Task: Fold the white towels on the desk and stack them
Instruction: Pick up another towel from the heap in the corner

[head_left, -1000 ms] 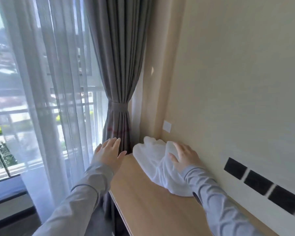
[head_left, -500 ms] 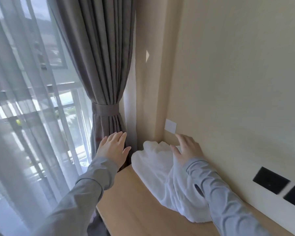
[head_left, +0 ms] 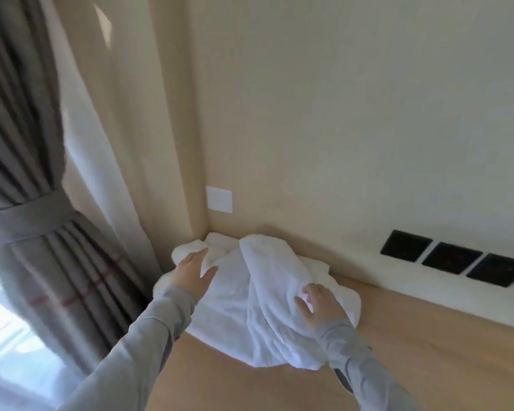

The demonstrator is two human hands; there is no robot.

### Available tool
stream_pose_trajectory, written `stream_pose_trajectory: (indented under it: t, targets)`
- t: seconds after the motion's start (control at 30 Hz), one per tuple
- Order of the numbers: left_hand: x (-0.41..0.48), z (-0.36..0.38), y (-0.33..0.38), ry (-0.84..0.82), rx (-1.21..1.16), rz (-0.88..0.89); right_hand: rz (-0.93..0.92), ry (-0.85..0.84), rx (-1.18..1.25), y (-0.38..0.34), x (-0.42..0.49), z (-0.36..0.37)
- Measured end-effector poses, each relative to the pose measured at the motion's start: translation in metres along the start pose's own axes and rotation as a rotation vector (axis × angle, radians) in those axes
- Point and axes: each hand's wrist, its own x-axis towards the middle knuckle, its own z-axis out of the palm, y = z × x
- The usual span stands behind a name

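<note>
A crumpled pile of white towels (head_left: 235,310) lies in the far left corner of the wooden desk (head_left: 428,366), against the wall. My left hand (head_left: 193,275) is over the pile's left edge with fingers straight and spread, touching or just above the cloth. My right hand (head_left: 321,307) lies on the right side of the pile. Its fingers curl into a raised fold of the top towel. Grey sleeves cover both forearms.
The beige wall runs along the desk's far side, with three black sockets (head_left: 454,258) low on the right and a white plate (head_left: 219,199) above the pile. A tied grey curtain (head_left: 27,232) hangs at the left past the desk's end.
My left hand moved right from beside the curtain onto the towel pile. My right hand slid back along the towel towards me and its fingers curled into the cloth. The view turned right and down.
</note>
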Motion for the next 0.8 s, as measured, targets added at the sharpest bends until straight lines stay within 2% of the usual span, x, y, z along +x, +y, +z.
stream_pose_trajectory:
  t: [0.2,0.37,0.43,0.53,0.6,0.7,0.8]
  targets:
    - [0.09,0.035,-0.017,-0.186,-0.08,0.067,0.491,0.037,0.128,0.02,-0.019,0.065]
    - [0.154,0.065,-0.009,-0.345,-0.198,0.04,0.926,0.149,0.467,0.03,-0.041,0.104]
    - [0.176,0.077,-0.005,-0.406,-0.214,0.041,1.048,0.161,0.654,0.029,-0.043,0.116]
    - [0.198,0.092,0.0,-0.508,-0.275,0.085,1.169,0.211,1.064,0.024,-0.037,0.122]
    - [0.207,0.102,0.002,-0.551,-0.333,0.121,1.222,0.273,1.22,0.023,-0.029,0.121]
    - [0.212,0.112,0.003,-0.592,-0.431,0.136,1.282,0.429,1.408,0.019,-0.016,0.12]
    - [0.212,0.116,0.002,-0.6,-0.459,0.121,1.291,0.547,1.483,0.017,-0.003,0.12]
